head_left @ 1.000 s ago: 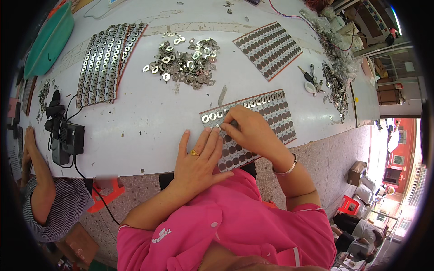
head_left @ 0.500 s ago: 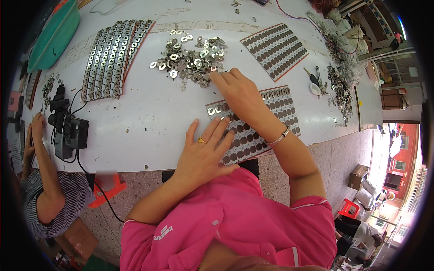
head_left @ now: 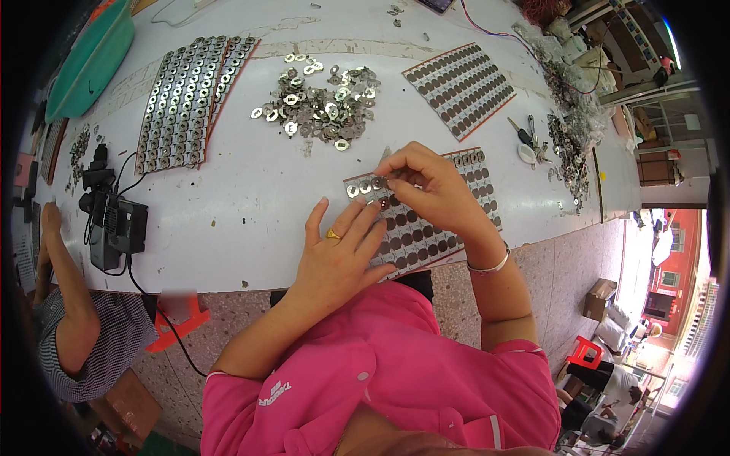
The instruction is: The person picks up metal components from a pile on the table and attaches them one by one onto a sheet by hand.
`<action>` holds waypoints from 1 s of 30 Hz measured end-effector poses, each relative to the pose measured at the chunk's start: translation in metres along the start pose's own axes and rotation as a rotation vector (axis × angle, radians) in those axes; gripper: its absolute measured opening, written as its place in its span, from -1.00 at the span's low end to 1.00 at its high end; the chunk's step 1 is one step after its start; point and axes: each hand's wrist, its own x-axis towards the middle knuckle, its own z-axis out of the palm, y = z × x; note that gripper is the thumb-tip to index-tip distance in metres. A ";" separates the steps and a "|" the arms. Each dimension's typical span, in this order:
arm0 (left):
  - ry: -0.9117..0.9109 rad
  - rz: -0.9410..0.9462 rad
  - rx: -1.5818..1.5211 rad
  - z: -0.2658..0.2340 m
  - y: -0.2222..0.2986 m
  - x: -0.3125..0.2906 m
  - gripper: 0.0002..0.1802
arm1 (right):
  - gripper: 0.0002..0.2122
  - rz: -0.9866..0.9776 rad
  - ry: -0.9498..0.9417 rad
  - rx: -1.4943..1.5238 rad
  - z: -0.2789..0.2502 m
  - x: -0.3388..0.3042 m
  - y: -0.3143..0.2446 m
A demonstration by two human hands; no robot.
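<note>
White worktable | your left hand lay flat, fingers spread, on dotted tray at near edge | right hand pinched 1 small metal piece over tray's top row

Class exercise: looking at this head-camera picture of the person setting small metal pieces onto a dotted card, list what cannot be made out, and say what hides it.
- Head view: the card under both hands; how many spots there are filled is hidden by the left hand and right hand.
- What the right fingertips pinch: too small to tell.
- The loose metal pieces: their exact shape is too small.
- The green tray: cut off by the rim.
</note>
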 end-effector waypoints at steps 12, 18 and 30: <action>0.252 -0.111 -0.233 -0.003 0.001 0.013 -0.70 | -0.81 -0.027 -0.164 0.475 0.012 -0.036 -0.001; 0.284 -0.075 -0.294 -0.006 0.000 0.012 -0.88 | -0.83 0.048 -0.090 0.391 0.015 -0.041 -0.006; -0.004 -0.023 0.000 0.004 0.010 -0.004 -0.31 | -0.85 0.332 0.106 0.082 0.005 -0.033 0.018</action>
